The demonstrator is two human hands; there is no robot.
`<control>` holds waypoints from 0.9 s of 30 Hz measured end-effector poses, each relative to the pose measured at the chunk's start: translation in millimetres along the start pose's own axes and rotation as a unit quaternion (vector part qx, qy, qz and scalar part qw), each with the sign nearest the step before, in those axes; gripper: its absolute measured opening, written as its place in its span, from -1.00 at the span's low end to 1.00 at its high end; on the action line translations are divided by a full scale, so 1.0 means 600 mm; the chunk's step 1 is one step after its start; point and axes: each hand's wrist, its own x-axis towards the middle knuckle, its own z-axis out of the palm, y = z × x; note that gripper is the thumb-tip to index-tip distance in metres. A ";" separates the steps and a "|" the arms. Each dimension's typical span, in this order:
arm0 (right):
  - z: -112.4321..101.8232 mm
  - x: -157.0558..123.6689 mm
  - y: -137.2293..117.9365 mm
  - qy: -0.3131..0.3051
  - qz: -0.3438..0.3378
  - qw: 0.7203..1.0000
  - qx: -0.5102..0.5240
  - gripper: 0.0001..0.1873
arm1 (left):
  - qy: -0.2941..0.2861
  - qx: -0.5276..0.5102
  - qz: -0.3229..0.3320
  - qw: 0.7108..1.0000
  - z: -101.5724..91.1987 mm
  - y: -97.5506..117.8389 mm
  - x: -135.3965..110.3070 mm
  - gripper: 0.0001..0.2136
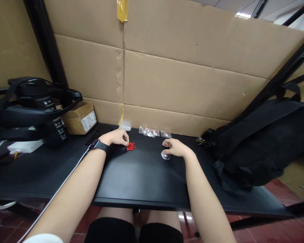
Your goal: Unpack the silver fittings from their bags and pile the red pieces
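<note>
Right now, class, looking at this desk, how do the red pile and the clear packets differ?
Colour: the red pile is bright red throughout, while the packets look clear and shiny with small touches of red.
Layout: the pile is one small heap; the packets form a wider row.
Place: the pile sits by the left hand, the packets farther back near the cardboard wall.
Both lie on the black desk.

Left hand [118, 136] beside red loops [131, 146], right hand [176, 147] at shiny disc [165, 156], black table [142, 179]
</note>
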 end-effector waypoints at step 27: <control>0.046 0.020 -0.090 0.236 -0.223 0.933 0.157 -0.49 | 0.236 -0.143 0.182 0.944 0.087 0.135 0.043 -0.85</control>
